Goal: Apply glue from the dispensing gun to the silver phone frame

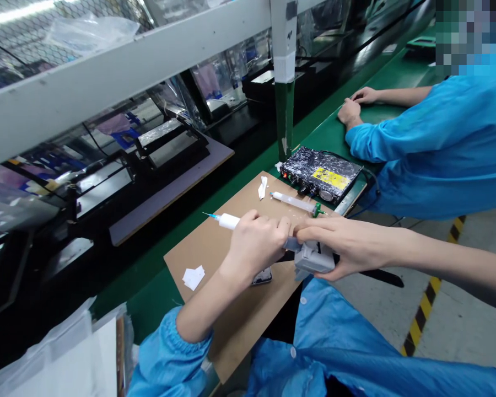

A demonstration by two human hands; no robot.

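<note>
Head view: one white syringe (228,221) with a thin blue needle tip is held above a brown board (231,309) on the green bench (326,135). The left hand (254,242) is closed around the syringe barrel, fingers wrapped tight, with the needle end projecting to the left. The right hand (347,245) grips a grey plastic fitting (313,258) at the rear end of the syringe, thumb on top and fingers curled beneath; the two hands touch at the fingertips.

A second syringe (295,202), with a green end piece, lies flat on the board just beyond the hands. One small dark part (263,276) lies on the board below the left hand, partly hidden. Two white paper scraps (193,276) lie near the left forearm, and one more white scrap (263,187) lies beside the second syringe.

One black controller box (320,175) with a yellow label sits at the far edge of the board. A co-worker (438,143) in a blue smock rests two hands on the bench further along.
</note>
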